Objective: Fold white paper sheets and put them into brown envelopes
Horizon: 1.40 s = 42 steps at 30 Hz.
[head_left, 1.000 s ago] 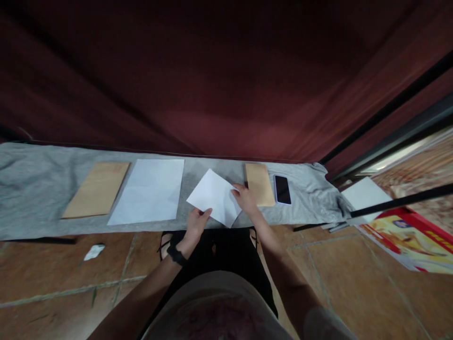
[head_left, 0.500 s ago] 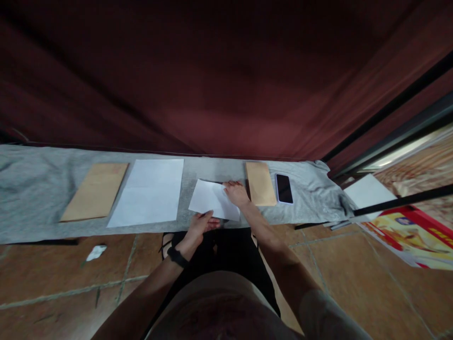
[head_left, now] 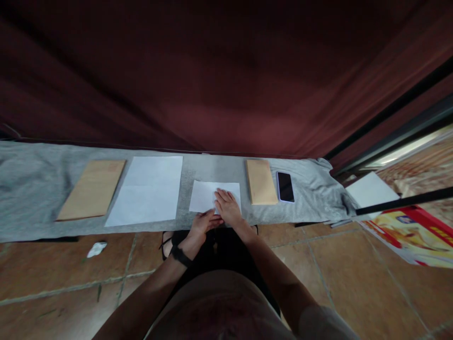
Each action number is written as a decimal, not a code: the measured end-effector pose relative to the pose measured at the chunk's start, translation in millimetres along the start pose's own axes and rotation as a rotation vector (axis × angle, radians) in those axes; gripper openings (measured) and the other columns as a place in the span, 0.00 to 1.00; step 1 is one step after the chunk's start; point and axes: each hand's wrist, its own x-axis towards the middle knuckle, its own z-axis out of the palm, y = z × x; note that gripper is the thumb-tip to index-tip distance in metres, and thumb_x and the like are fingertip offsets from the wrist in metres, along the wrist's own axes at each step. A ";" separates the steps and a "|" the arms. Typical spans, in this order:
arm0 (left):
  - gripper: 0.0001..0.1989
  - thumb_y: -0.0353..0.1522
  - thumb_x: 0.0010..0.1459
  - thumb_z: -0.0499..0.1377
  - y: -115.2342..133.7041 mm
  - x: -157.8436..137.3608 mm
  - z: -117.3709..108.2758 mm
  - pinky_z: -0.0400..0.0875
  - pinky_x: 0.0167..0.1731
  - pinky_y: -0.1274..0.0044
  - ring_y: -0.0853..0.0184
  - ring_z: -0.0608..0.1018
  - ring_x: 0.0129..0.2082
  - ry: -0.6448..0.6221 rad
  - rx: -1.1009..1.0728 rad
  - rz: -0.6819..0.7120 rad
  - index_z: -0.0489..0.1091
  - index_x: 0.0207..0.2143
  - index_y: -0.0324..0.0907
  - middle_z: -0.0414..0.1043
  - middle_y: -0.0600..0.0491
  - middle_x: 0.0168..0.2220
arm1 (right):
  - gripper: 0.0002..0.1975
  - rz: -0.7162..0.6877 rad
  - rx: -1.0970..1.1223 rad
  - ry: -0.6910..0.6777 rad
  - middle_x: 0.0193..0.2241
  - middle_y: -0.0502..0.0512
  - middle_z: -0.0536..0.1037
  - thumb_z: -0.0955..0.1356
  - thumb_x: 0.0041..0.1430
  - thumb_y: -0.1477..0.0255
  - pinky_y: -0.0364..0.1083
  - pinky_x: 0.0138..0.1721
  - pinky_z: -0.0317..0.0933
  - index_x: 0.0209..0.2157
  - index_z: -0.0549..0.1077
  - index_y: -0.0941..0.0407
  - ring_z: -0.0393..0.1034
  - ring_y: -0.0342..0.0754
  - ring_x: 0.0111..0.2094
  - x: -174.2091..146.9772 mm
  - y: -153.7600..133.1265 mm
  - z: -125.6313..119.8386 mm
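Along the front edge of the grey tabletop (head_left: pixel 264 215), a small white sheet (head_left: pixel 203 192) lies flat, apparently already folded, under the right hand (head_left: pixel 227 208), fingers extended together, the left hand (head_left: pixel 204 223) at its near edge, pinch indeterminable; a larger sheet (head_left: pixel 148 189) leftward lies unfolded.

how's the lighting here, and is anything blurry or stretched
Head view: dim, the dark red cloth near black up top; head view: small white paper looks bright; head view: print on the red-and-yellow panel is soft, stretched.
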 end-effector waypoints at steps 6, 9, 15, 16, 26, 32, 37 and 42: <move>0.14 0.40 0.57 0.66 -0.6 -0.1 -7.2 0.77 0.31 0.75 0.62 0.83 0.26 -0.026 0.060 -0.015 0.76 0.32 0.35 0.82 0.43 0.29 | 0.25 -0.010 -0.063 -0.027 0.71 0.58 0.57 0.57 0.75 0.66 0.58 0.71 0.44 0.69 0.59 0.57 0.51 0.54 0.71 -1.9 2.7 0.6; 0.15 0.41 0.56 0.66 -1.4 2.6 -9.9 0.76 0.29 0.77 0.63 0.83 0.24 -0.036 0.096 -0.020 0.77 0.31 0.35 0.81 0.43 0.27 | 0.26 -0.018 -0.070 -0.020 0.71 0.57 0.55 0.59 0.74 0.64 0.60 0.71 0.43 0.70 0.58 0.55 0.50 0.56 0.71 -1.2 5.5 1.3; 0.12 0.37 0.57 0.63 -1.1 5.6 -10.8 0.76 0.29 0.76 0.63 0.83 0.24 -0.024 0.109 -0.043 0.77 0.29 0.36 0.81 0.45 0.26 | 0.29 -0.009 -0.087 -0.034 0.72 0.56 0.54 0.62 0.72 0.61 0.60 0.72 0.41 0.70 0.57 0.53 0.49 0.57 0.72 10.3 17.4 1.3; 0.12 0.37 0.57 0.63 -1.0 5.4 -11.1 0.76 0.29 0.76 0.63 0.83 0.24 -0.023 0.109 -0.043 0.77 0.29 0.36 0.81 0.45 0.27 | 0.29 -0.005 -0.092 -0.039 0.72 0.57 0.54 0.62 0.72 0.60 0.60 0.72 0.41 0.70 0.57 0.54 0.49 0.57 0.72 13.2 19.6 0.8; 0.11 0.36 0.60 0.60 1.7 3.3 -10.4 0.75 0.29 0.76 0.63 0.82 0.24 -0.023 0.129 -0.061 0.76 0.31 0.37 0.82 0.44 0.28 | 0.28 0.096 -0.089 0.004 0.72 0.59 0.53 0.59 0.74 0.63 0.60 0.71 0.43 0.70 0.56 0.55 0.48 0.55 0.72 41.7 29.4 -4.8; 0.11 0.37 0.60 0.60 -0.6 5.3 -9.2 0.76 0.31 0.74 0.63 0.82 0.24 -0.033 0.121 -0.049 0.76 0.31 0.38 0.81 0.45 0.27 | 0.25 -0.099 -0.030 -0.052 0.71 0.54 0.55 0.59 0.74 0.66 0.56 0.71 0.45 0.69 0.59 0.52 0.52 0.52 0.71 12.6 16.8 9.1; 0.13 0.40 0.58 0.62 -1.5 4.3 -9.2 0.76 0.31 0.74 0.63 0.82 0.23 -0.045 0.126 -0.022 0.77 0.33 0.38 0.80 0.46 0.25 | 0.25 -0.111 -0.056 -0.049 0.71 0.55 0.56 0.61 0.74 0.65 0.57 0.72 0.43 0.69 0.60 0.53 0.52 0.53 0.71 -1.7 9.5 6.1; 0.13 0.40 0.58 0.62 1.2 3.2 -9.5 0.76 0.31 0.74 0.62 0.82 0.24 -0.044 0.143 -0.049 0.76 0.31 0.37 0.80 0.45 0.26 | 0.26 -0.096 -0.057 -0.066 0.71 0.54 0.56 0.60 0.74 0.64 0.58 0.72 0.42 0.69 0.59 0.53 0.52 0.54 0.71 7.6 9.8 -2.0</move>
